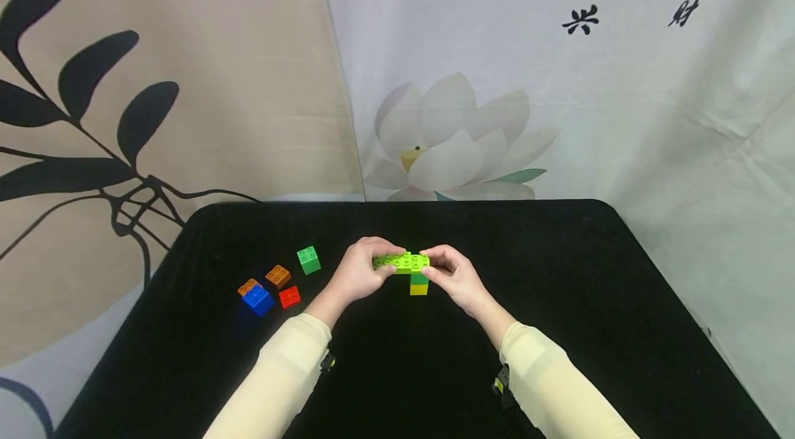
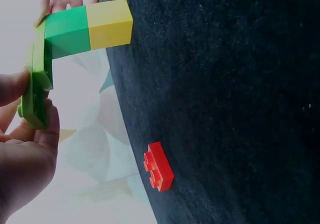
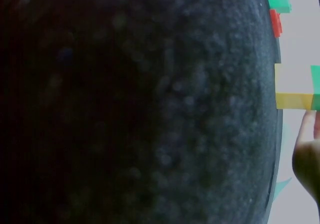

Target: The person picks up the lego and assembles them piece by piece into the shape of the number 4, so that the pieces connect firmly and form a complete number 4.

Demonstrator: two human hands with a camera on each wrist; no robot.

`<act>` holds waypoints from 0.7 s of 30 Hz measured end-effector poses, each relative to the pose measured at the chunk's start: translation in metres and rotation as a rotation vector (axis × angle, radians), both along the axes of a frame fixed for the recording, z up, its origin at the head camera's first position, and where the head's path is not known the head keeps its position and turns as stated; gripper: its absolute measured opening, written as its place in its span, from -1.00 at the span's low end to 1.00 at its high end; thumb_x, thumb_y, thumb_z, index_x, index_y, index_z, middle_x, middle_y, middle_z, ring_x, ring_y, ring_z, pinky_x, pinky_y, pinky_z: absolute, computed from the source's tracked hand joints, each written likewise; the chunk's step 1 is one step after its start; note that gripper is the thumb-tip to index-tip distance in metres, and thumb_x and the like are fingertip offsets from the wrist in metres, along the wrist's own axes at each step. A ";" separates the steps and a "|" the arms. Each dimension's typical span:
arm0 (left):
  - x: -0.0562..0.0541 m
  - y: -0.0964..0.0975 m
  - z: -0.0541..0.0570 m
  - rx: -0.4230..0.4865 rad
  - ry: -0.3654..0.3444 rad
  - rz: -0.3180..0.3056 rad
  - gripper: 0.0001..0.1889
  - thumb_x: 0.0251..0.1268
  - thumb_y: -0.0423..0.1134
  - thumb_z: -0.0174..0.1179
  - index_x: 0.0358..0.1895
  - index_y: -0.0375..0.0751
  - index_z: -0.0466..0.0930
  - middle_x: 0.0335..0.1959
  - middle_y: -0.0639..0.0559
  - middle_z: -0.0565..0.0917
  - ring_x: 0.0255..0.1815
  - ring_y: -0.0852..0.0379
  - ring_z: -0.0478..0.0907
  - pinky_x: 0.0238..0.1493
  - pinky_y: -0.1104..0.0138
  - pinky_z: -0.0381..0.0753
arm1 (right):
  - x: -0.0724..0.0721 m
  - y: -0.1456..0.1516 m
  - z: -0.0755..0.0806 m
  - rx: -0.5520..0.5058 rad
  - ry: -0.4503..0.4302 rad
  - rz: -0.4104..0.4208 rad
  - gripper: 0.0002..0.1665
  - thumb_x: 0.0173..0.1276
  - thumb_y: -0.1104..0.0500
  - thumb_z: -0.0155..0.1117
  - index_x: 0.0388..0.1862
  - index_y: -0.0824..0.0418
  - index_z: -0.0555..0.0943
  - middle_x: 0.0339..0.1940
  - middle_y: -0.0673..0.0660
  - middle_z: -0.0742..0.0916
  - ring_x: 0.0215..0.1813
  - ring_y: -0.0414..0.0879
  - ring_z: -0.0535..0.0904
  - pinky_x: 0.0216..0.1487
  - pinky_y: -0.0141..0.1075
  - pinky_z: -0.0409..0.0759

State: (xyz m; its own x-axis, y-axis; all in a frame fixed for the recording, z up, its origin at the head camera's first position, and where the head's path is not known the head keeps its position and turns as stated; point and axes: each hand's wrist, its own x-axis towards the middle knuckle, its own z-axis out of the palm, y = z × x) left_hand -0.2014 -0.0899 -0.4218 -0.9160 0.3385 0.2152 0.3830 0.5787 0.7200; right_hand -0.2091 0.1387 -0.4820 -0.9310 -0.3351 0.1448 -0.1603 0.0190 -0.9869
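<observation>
My left hand (image 1: 359,270) pinches a lime green toy brick (image 2: 34,107) between thumb and fingers. In the left wrist view that brick overlaps the top of a second long lime brick (image 2: 45,74). My right hand (image 1: 458,280) pinches the right end of the lime pair, thumb in front and fingers behind. Under this right end, a green brick (image 1: 419,279) is joined with a yellow brick (image 1: 419,290) below it. Whether the two lime bricks are pressed fully together, I cannot tell. The right wrist view shows only part of the right hand beside the green and yellow bricks.
Left of my hands on the black table (image 1: 559,273) lie a green brick (image 1: 308,260), a red brick (image 1: 289,297), an orange brick (image 1: 278,276) and a blue brick (image 1: 258,301) touching another orange brick (image 1: 248,286). A printed cloth (image 1: 248,80) hangs behind the table.
</observation>
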 end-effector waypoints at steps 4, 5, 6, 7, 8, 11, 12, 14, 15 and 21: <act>0.002 -0.001 -0.001 0.019 0.014 0.000 -0.69 0.18 -0.43 0.37 0.01 -0.13 0.75 -0.03 0.01 0.70 0.09 -0.02 0.51 0.18 0.02 0.48 | 0.000 -0.001 0.000 -0.003 -0.002 -0.001 -0.62 0.40 0.38 0.25 0.18 0.38 0.50 0.06 0.28 0.61 0.04 0.00 0.56 0.10 -0.34 0.58; 0.002 -0.001 -0.002 0.025 0.014 0.003 -0.68 0.19 -0.42 0.37 0.02 -0.13 0.74 -0.03 0.01 0.70 0.09 -0.02 0.51 0.18 0.01 0.47 | 0.000 -0.001 0.001 -0.003 -0.001 -0.001 -0.62 0.40 0.37 0.26 0.18 0.38 0.50 0.06 0.28 0.62 0.04 -0.01 0.56 0.10 -0.34 0.59; 0.003 -0.001 -0.002 0.032 0.016 0.003 -0.68 0.18 -0.42 0.38 0.03 -0.13 0.74 -0.02 0.01 0.70 0.10 -0.02 0.51 0.19 0.01 0.47 | 0.000 -0.001 0.001 -0.004 0.002 0.000 -0.62 0.40 0.36 0.26 0.17 0.37 0.51 0.05 0.28 0.62 0.04 0.00 0.57 0.10 -0.33 0.59; 0.003 -0.002 -0.003 0.035 0.016 0.005 -0.67 0.19 -0.41 0.38 0.04 -0.13 0.74 -0.02 0.01 0.70 0.10 -0.02 0.51 0.19 0.01 0.47 | 0.000 -0.001 0.001 -0.004 0.005 -0.001 -0.62 0.39 0.36 0.27 0.17 0.37 0.51 0.05 0.27 0.62 0.04 0.00 0.57 0.10 -0.32 0.59; 0.003 -0.002 -0.004 0.039 0.016 0.006 -0.67 0.19 -0.41 0.38 0.04 -0.13 0.74 -0.01 0.01 0.70 0.10 -0.01 0.51 0.19 0.01 0.47 | 0.000 0.000 0.001 -0.002 0.009 -0.002 -0.62 0.39 0.35 0.28 0.16 0.36 0.51 0.04 0.27 0.62 0.03 0.00 0.57 0.10 -0.32 0.59; 0.003 -0.003 -0.006 0.042 0.025 0.002 -0.67 0.21 -0.38 0.37 0.07 -0.13 0.72 0.01 0.00 0.70 0.12 -0.02 0.51 0.21 0.00 0.46 | 0.000 0.000 0.000 -0.004 0.018 -0.007 -0.62 0.37 0.33 0.31 0.14 0.35 0.53 0.02 0.26 0.63 0.02 0.01 0.58 0.10 -0.31 0.60; 0.003 -0.004 -0.006 0.042 0.028 0.001 -0.66 0.22 -0.36 0.38 0.07 -0.13 0.72 0.02 -0.01 0.70 0.12 -0.03 0.51 0.21 -0.01 0.46 | 0.000 0.000 0.000 -0.004 0.021 -0.008 -0.62 0.37 0.33 0.31 0.14 0.35 0.53 0.02 0.25 0.63 0.02 0.01 0.58 0.10 -0.31 0.60; 0.004 -0.007 -0.007 0.050 0.033 0.001 -0.65 0.22 -0.34 0.38 0.09 -0.15 0.70 0.03 -0.02 0.70 0.13 -0.04 0.52 0.22 -0.03 0.45 | 0.000 0.001 -0.001 -0.001 0.026 -0.006 -0.62 0.38 0.32 0.31 0.14 0.35 0.53 0.02 0.24 0.64 0.02 0.00 0.58 0.10 -0.32 0.60; 0.004 -0.009 -0.007 0.060 0.032 0.006 -0.65 0.22 -0.33 0.38 0.10 -0.15 0.70 0.04 -0.03 0.69 0.13 -0.04 0.53 0.22 -0.03 0.46 | 0.000 0.001 -0.001 -0.002 0.029 -0.004 -0.62 0.38 0.32 0.31 0.14 0.35 0.52 0.02 0.24 0.64 0.02 -0.01 0.58 0.10 -0.32 0.60; 0.003 -0.029 -0.011 0.210 0.002 0.083 -0.66 0.30 -0.31 0.32 0.12 -0.23 0.66 -0.04 -0.05 0.71 -0.04 -0.01 0.62 0.07 0.05 0.60 | 0.001 0.000 -0.002 -0.004 0.045 -0.008 -0.61 0.36 0.33 0.32 0.14 0.37 0.52 0.01 0.23 0.64 0.00 -0.03 0.58 0.06 -0.33 0.61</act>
